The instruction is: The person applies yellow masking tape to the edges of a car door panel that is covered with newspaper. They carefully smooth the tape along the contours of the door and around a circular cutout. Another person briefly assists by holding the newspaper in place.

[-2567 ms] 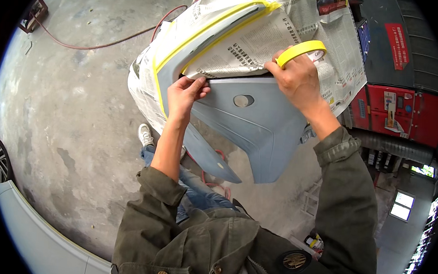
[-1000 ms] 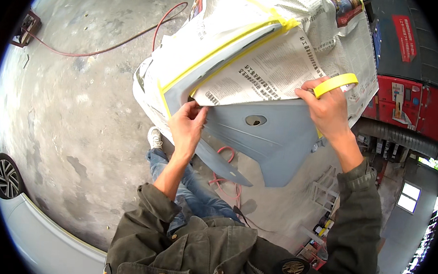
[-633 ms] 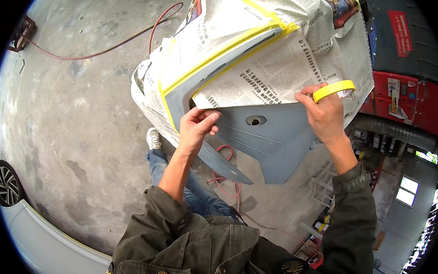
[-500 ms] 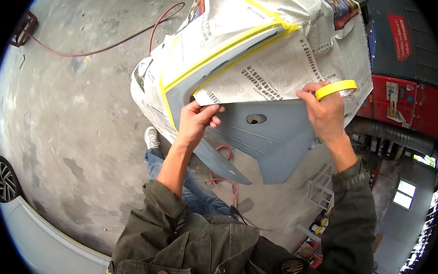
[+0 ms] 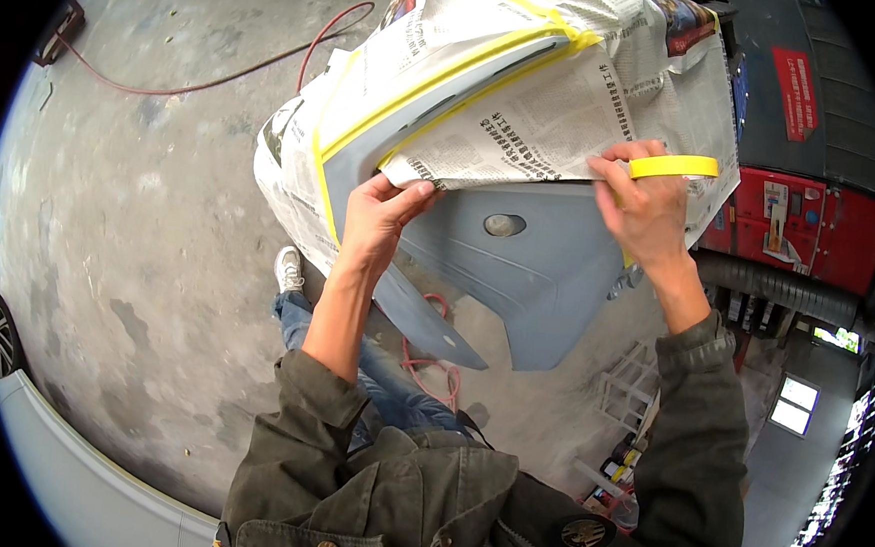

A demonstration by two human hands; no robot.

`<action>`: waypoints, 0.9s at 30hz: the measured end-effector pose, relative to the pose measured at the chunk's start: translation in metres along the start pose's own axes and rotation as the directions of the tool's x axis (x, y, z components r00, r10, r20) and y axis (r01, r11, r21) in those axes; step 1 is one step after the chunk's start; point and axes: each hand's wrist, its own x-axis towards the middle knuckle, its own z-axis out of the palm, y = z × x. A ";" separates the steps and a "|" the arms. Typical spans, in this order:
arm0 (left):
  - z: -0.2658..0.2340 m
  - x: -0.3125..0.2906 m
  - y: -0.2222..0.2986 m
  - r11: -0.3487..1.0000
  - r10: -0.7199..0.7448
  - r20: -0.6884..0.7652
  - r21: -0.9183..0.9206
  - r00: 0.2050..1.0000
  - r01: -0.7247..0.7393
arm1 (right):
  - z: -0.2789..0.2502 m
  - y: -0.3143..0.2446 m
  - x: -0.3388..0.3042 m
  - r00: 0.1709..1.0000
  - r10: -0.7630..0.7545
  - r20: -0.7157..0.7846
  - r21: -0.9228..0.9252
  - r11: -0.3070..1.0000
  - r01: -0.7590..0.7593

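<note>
A newspaper sheet (image 5: pixel 551 130) lies over a grey moulded panel (image 5: pixel 517 278), apparently a vehicle body part. My left hand (image 5: pixel 376 220) pinches the sheet's near left corner, thumb on top and fingertips partly hidden beneath the paper. At the sheet's near right end, my right hand (image 5: pixel 647 206) has its thumb and fingers closed at the edge. A roll of yellow masking tape (image 5: pixel 674 167) hangs around the fingers of that hand. Yellow tape strips (image 5: pixel 439 88) border the panel's bare grey band. Below the paper edge, an oval hole (image 5: pixel 505 224) shows in the panel.
More newspaper (image 5: pixel 294 169) wraps the panel's far and left sides. A red hose (image 5: pixel 208 89) runs over the concrete floor (image 5: pixel 159 236). To the right stands a red and black machine (image 5: pixel 791 220); a pale car (image 5: pixel 75 462) is at lower left.
The sheet's near edge has shifted slightly away from me and curls at the left corner. My left thumb now presses on top of it. My right hand stays near the same edge.
</note>
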 end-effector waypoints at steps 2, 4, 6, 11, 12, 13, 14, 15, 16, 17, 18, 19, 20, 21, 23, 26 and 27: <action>0.001 0.004 -0.004 0.997 0.069 -0.023 0.043 0.997 -0.068 | -0.001 -0.017 0.009 0.999 -0.047 -0.005 0.065 0.997 0.047; -0.001 0.006 -0.007 0.997 0.075 -0.031 0.014 0.997 -0.074 | 0.008 -0.033 0.018 0.995 -0.095 -0.007 0.117 0.989 0.095; 0.000 0.005 -0.010 0.997 0.068 -0.023 -0.041 0.997 -0.069 | 0.026 -0.045 0.018 0.990 -0.139 0.001 0.150 0.979 0.137; 0.016 -0.016 -0.029 0.986 -0.079 -0.166 -0.159 0.983 0.052 | 0.064 -0.043 0.017 0.976 -0.210 -0.060 0.085 0.973 0.214; 0.029 -0.029 -0.033 0.970 -0.148 -0.170 -0.219 0.974 0.109 | 0.065 -0.043 0.015 0.978 -0.198 -0.066 0.077 0.976 0.203; 0.045 -0.039 -0.033 0.946 -0.216 -0.172 -0.280 0.961 0.162 | 0.067 -0.043 0.013 0.973 -0.215 -0.079 0.058 0.974 0.220; 0.060 -0.042 -0.032 0.942 -0.191 -0.182 -0.311 0.965 0.128 | 0.064 -0.045 0.013 0.973 -0.212 -0.089 0.066 0.974 0.218; 0.069 -0.044 -0.031 0.938 -0.156 -0.209 -0.339 0.965 0.078 | 0.066 -0.049 0.016 0.970 -0.218 -0.107 0.087 0.970 0.228; 0.073 -0.041 -0.027 0.943 -0.081 -0.227 -0.332 0.971 0.002 | 0.068 -0.051 0.019 0.965 -0.239 -0.110 0.087 0.965 0.249; 0.076 -0.035 -0.024 0.941 -0.059 -0.232 -0.337 0.971 -0.023 | 0.066 -0.049 0.020 0.962 -0.250 -0.112 0.076 0.963 0.259; 0.076 -0.030 -0.022 0.939 -0.038 -0.237 -0.341 0.971 -0.046 | 0.066 -0.049 0.021 0.959 -0.259 -0.114 0.064 0.961 0.268; 0.076 -0.025 -0.020 0.937 -0.017 -0.243 -0.343 0.970 -0.069 | 0.066 -0.050 0.021 0.958 -0.265 -0.112 0.067 0.960 0.273; 0.076 -0.021 -0.018 0.930 -0.005 -0.240 -0.358 0.971 -0.084 | 0.066 -0.050 0.021 0.957 -0.267 -0.112 0.066 0.959 0.276; 0.073 -0.019 -0.018 0.928 -0.010 -0.234 -0.364 0.972 -0.078 | 0.066 -0.050 0.022 0.957 -0.269 -0.111 0.066 0.958 0.277; 0.067 -0.018 -0.013 0.926 -0.022 -0.219 -0.373 0.975 -0.063 | 0.065 -0.051 0.021 0.956 -0.272 -0.111 0.069 0.957 0.281; 0.063 -0.022 -0.005 0.961 -0.109 -0.219 -0.273 0.970 0.046 | 0.066 -0.050 0.021 0.957 -0.275 -0.094 0.061 0.958 0.281; 0.060 -0.020 -0.008 0.963 -0.101 -0.225 -0.266 0.969 0.039 | 0.066 -0.050 0.020 0.958 -0.275 -0.085 0.056 0.958 0.280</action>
